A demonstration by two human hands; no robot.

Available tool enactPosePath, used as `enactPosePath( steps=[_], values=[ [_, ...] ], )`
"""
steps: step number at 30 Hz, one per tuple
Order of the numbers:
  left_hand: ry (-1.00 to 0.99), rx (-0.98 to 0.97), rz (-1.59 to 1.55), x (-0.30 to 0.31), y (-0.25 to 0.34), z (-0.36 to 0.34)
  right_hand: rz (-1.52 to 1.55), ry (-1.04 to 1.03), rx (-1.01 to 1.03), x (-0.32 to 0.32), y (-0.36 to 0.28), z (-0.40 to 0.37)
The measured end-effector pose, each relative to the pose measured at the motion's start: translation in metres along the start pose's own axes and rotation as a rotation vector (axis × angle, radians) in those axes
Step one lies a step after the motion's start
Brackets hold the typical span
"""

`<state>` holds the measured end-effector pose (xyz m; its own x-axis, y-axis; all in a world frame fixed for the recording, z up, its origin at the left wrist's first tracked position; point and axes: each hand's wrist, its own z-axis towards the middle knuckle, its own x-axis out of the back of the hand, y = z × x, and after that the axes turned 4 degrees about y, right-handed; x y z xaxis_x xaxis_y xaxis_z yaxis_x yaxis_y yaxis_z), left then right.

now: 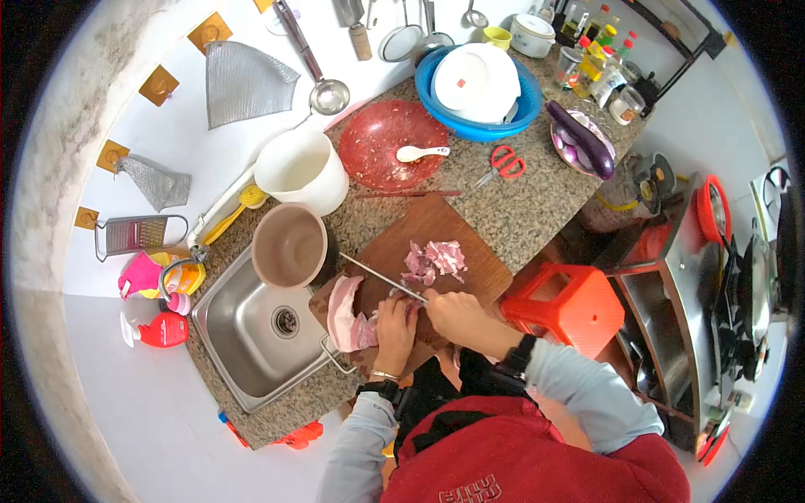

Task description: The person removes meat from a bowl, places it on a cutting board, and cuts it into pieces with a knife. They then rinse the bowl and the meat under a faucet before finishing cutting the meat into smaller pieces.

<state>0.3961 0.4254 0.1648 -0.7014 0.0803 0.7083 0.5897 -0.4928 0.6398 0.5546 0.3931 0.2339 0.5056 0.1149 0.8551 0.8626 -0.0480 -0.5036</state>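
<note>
A wooden cutting board [478,247] lies on the granite counter near me. My right hand [459,318] is closed round the handle of a knife [377,275], whose blade points up and to the left. Just left of it, my left hand [394,334] presses on raw meat, its fingers bent together beside the blade. A larger slab of pale pink meat [342,314] extends left of that hand at the board's edge. Farther up the board sits a small pile of cut meat pieces [434,261]. The knife handle is mostly hidden in my fist.
A brown pot [290,245] stands at the edge of the steel sink [251,348]. Behind are a white bucket [302,172], a red plate [390,138], red scissors [507,162], a blue basin [528,105] and an eggplant [581,138]. A red stool [579,310] stands at the right.
</note>
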Motion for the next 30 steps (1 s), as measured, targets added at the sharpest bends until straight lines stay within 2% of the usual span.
enactPosePath(
  steps=[5,7,11,18,23,30],
  values=[
    [0.020,0.016,0.012,0.001,0.004,0.001,0.030,0.026,0.001,0.008,0.004,-0.012],
    [0.040,0.015,0.012,0.001,0.001,-0.002,-0.027,-0.090,-0.062,0.026,0.008,-0.031],
    [0.052,0.002,0.000,0.004,0.006,0.001,-0.006,-0.070,-0.063,0.031,0.038,-0.060],
    [0.032,-0.007,-0.008,0.003,0.006,-0.001,0.032,-0.007,-0.087,0.029,0.027,-0.077],
    [0.037,0.008,0.047,0.000,0.004,-0.003,0.014,-0.111,-0.037,0.039,0.016,-0.081],
    [0.067,0.023,-0.006,0.000,0.004,-0.001,-0.075,-0.125,-0.030,0.044,0.022,-0.094]
  ],
)
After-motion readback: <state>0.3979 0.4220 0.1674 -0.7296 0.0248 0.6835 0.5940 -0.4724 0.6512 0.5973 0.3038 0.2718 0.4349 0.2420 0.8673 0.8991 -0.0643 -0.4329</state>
